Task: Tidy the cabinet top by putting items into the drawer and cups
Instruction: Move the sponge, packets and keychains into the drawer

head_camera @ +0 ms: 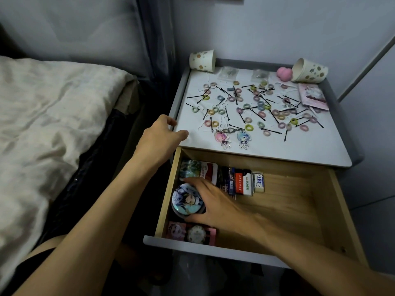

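badge [186, 200] face up in open drawer [288, 210], right hand [218, 207] gripping it

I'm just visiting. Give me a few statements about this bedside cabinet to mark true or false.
1. The drawer is open. True.
2. Both paper cups stand upright. False: the left cup and right cup lie on their sides.
3. The right hand grips the round badge in the drawer. True.
4. The left hand holds a keychain. False: it rests on a corner of the cabinet top; the keychains lie untouched.
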{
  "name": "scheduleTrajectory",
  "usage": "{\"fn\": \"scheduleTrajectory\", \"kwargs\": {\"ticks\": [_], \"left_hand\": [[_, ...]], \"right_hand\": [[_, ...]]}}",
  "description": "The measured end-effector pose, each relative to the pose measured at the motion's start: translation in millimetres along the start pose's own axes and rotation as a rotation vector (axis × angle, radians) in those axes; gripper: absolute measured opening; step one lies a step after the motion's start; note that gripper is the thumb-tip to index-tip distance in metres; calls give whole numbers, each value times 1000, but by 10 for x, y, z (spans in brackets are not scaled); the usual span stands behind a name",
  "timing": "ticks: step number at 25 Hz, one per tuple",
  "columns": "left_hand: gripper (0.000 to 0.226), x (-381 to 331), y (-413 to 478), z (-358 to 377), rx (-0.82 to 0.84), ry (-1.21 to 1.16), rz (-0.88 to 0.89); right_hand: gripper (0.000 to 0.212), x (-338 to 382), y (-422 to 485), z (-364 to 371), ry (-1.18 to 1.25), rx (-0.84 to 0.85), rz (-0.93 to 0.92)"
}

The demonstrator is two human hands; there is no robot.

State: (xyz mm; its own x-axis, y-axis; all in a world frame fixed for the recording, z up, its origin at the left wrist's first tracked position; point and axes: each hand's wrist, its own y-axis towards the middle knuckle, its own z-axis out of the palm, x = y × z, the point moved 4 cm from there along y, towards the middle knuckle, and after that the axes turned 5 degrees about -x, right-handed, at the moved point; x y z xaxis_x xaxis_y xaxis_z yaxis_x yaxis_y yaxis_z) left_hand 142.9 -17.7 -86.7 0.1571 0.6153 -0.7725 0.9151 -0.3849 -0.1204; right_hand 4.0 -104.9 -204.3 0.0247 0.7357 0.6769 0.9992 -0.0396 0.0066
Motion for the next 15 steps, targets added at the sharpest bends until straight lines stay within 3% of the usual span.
{"fn": "scheduleTrajectory", "kwargs": {"ticks": [3, 6, 9, 15], "left_hand": [[44, -3, 3, 1, 7, -15, 1], [41, -8, 12, 28, 17, -32, 2], [39, -66, 9, 76, 15, -80, 40], [32, -278, -19, 268, 63, -219, 75]], "right_hand": [[86, 20, 6, -38, 26, -2, 9], [68, 47, 17, -169, 84, -58, 50], [48, 72, 48, -448, 186, -196, 97], [29, -57, 44, -1201, 287, -437, 193]]}}
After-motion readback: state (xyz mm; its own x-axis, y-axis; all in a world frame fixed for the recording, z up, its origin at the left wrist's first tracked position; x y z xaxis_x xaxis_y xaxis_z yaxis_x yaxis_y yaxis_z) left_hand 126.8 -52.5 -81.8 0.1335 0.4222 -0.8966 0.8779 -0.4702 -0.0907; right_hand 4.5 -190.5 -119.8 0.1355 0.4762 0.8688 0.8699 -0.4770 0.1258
